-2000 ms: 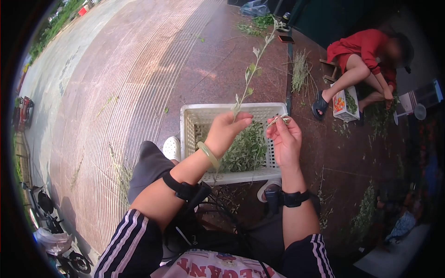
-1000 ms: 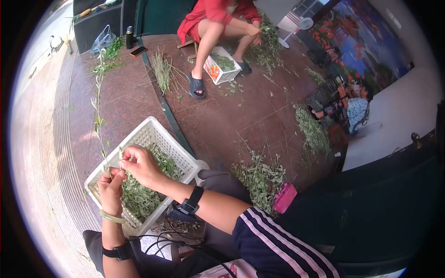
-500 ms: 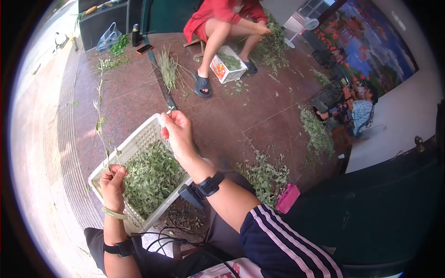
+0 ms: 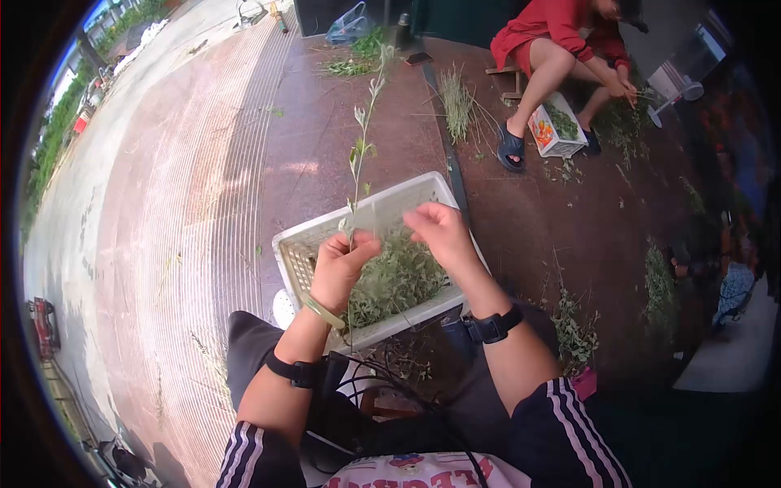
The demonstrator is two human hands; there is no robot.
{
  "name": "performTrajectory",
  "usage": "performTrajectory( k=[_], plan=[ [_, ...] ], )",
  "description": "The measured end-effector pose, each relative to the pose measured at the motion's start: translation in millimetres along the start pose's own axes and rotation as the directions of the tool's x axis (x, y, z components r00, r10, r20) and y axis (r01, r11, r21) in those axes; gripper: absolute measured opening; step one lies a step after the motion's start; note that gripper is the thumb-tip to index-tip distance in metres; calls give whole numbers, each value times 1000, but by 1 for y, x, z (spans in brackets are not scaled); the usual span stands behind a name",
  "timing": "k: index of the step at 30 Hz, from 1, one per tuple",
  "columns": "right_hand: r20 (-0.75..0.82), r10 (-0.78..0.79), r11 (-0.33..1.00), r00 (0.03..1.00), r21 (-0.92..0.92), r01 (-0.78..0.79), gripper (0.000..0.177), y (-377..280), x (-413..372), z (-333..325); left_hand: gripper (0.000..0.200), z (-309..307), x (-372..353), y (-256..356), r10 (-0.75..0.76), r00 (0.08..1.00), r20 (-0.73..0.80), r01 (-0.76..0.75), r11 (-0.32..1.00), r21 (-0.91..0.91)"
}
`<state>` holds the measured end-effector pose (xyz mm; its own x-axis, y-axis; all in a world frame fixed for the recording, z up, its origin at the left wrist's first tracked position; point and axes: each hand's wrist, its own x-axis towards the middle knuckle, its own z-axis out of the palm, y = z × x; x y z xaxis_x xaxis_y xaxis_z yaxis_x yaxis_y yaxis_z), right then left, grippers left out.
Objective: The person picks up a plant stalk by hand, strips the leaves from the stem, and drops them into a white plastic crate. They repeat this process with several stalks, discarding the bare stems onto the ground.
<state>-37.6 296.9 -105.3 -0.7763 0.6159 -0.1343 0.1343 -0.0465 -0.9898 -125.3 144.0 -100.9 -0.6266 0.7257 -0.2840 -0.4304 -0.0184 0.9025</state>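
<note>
My left hand (image 4: 340, 267) pinches a long leafy plant stem (image 4: 358, 159), which stands up above the fingers with pale green leaves along it. Its hand is over the left part of a white plastic basket (image 4: 321, 224). A heap of picked green leaves (image 4: 399, 281) fills the bottom of that basket. My right hand (image 4: 443, 236) hovers above the basket's right side, apart from the left one. Its thumb and fingertips are drawn together and slightly blurred; whatever lies between them is too small to make out.
Across the floor, a seated person in red (image 4: 553, 49) handles stems over a smaller white basket (image 4: 561, 146). A bundle of bare stalks (image 4: 457, 102) lies near that person's sandal (image 4: 511, 146). Leafy cuttings (image 4: 576, 329) rest at my right, beside a pink object (image 4: 583, 381).
The view has turned left, so the basket and the person appear farther right. My hands are closer together; my left hand still holds a stem, and my right hand has come down toward the basket.
</note>
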Motion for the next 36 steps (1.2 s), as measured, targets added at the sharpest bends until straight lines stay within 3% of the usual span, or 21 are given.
performTrajectory(
  k=[4,8,11,17,20,21,24,27,31,34,36],
  plan=[
    [192,207,956,959,168,-240,26,-6,-6,1,6,-3,0,-5,-28,997,78,24,999,49],
    [275,160,953,948,206,-221,22,-8,-10,9,6,1,-1,-6,-33,987,157,19,996,91],
    [201,73,980,977,166,-107,17,0,-4,6,6,-1,3,-15,2,984,178,-16,997,77],
    [75,-11,964,997,266,-9,11,4,-5,7,6,2,8,-13,50,983,174,-63,996,68],
    [-36,18,962,999,272,-8,13,6,-5,6,5,4,11,-17,51,978,201,-69,994,84],
    [-91,37,915,995,404,3,11,10,1,-5,5,3,13,-18,44,975,218,-67,993,101],
    [-368,161,746,916,653,131,11,9,25,-68,4,2,2,-26,18,966,259,-63,983,170],
    [-484,143,784,863,588,200,13,-8,18,-80,4,-4,4,-24,-1,977,211,-23,994,110],
    [-96,174,937,980,321,-135,22,-2,5,-47,6,-7,2,-7,-50,987,154,34,994,107],
    [202,352,914,914,135,-382,27,-2,-6,-20,7,-8,2,-16,-27,986,162,24,999,23],
    [331,336,906,882,144,-399,23,0,-8,-12,7,-5,2,-16,-17,978,206,8,999,46]
  ],
)
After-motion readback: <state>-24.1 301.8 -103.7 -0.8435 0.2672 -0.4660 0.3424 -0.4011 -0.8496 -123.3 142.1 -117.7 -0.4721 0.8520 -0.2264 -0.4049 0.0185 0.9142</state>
